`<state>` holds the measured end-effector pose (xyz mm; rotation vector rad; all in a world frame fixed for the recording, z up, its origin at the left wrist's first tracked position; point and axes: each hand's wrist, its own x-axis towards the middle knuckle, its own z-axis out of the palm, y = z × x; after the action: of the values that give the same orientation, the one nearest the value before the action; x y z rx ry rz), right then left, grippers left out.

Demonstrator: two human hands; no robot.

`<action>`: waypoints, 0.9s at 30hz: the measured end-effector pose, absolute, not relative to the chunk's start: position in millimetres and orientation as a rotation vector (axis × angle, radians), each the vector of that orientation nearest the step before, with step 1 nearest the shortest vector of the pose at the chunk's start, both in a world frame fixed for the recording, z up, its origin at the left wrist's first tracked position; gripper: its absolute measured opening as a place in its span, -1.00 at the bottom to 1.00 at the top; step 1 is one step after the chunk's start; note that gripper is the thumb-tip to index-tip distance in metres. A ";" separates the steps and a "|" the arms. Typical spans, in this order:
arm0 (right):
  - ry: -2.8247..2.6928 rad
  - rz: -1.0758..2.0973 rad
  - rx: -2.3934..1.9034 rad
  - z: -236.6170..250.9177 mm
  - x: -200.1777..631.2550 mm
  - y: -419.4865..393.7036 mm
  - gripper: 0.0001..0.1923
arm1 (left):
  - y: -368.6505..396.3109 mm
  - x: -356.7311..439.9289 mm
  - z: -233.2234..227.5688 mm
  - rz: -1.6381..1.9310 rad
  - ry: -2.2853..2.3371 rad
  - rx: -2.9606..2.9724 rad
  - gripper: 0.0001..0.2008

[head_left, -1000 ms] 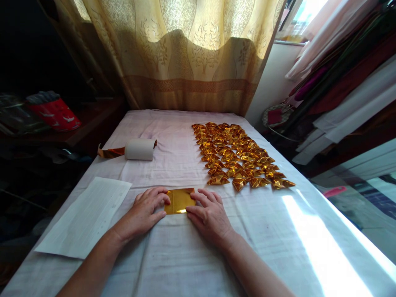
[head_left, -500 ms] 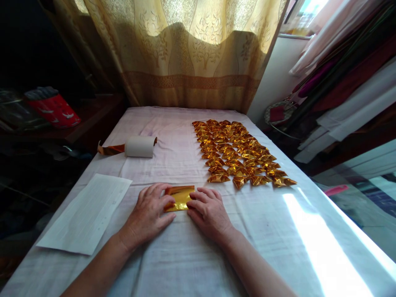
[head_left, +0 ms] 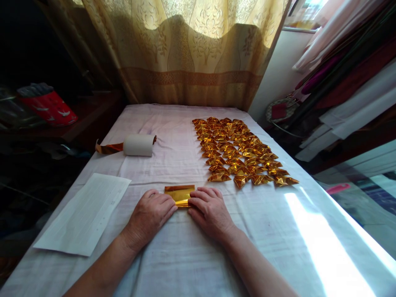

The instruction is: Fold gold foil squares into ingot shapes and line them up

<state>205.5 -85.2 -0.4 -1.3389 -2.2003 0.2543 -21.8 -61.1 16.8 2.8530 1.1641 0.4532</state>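
white cloth [head_left: 185,255] covers the table under a patterned curtain [head_left: 192,49]. gold foil [head_left: 179,193] lies flat between the hands, its near edge under their fingertips; left hand [head_left: 151,216] and right hand [head_left: 210,212] are close together, pressing it down, fingers nearly meeting. that edge is hidden. shiny folded gold pieces [head_left: 241,154] sit in rows beyond the right hand; a white roll [head_left: 138,145] and paper sheet [head_left: 83,212] lie left
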 end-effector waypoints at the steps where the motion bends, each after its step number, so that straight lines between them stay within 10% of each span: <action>1: -2.201 0.253 -1.335 -0.4 206.7 -84.6 -0.86 | -60.8 -21.8 17.1 0.468 1.169 2.845 -0.72; 27: -1.948 0.249 -1.595 -7.8 198.3 -77.7 -0.87 | -54.0 -24.3 13.7 0.501 1.636 2.435 -0.79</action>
<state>198.3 -77.7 -7.8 -1.5951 -1.9477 0.2487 -24.3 -54.0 13.7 2.4346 1.6356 0.5008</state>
